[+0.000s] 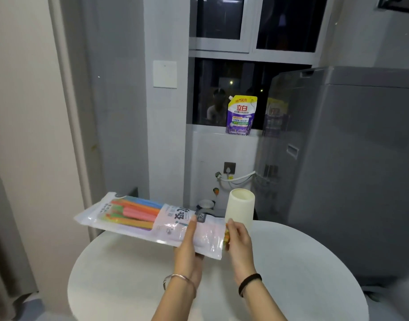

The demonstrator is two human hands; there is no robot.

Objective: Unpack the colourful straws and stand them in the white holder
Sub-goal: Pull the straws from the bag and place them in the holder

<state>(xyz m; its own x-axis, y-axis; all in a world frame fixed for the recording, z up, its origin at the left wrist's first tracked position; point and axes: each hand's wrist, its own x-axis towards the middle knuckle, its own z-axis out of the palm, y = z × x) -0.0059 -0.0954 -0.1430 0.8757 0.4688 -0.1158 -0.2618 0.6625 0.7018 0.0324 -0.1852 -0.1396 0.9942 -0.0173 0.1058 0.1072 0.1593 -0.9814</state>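
Observation:
A clear plastic packet of colourful straws is held level above the round white table. My left hand grips the packet near its right end, thumb on top. My right hand pinches the straw ends that stick out of the packet's right mouth. The white holder, a tall plain cup, stands upright on the table's far edge just behind my right hand. Nothing shows in its mouth.
A grey washing machine stands close on the right. A purple detergent pouch sits on the window sill behind. A wall and door frame are on the left, with a curtain at the far left.

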